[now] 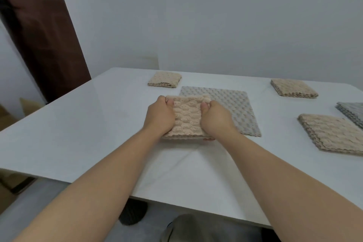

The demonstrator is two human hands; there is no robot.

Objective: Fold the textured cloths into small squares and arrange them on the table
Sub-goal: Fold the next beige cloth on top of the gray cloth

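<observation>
A folded beige textured cloth (186,117) is held between both hands just above the white table (78,124). My left hand (160,117) grips its left side, thumb on top. My right hand (215,119) grips its right side the same way. Behind and to the right lies a grey textured cloth (233,108), spread flat and unfolded. Folded beige squares rest at the far left (165,80), the far right (293,88) and the near right (332,133). A folded grey cloth (351,113) sits at the right edge of view.
A white wall stands close behind the table. A dark brown curtain (39,31) hangs at the left. Below the table's near edge I see a dark shoe (133,213) and a trouser leg (206,229).
</observation>
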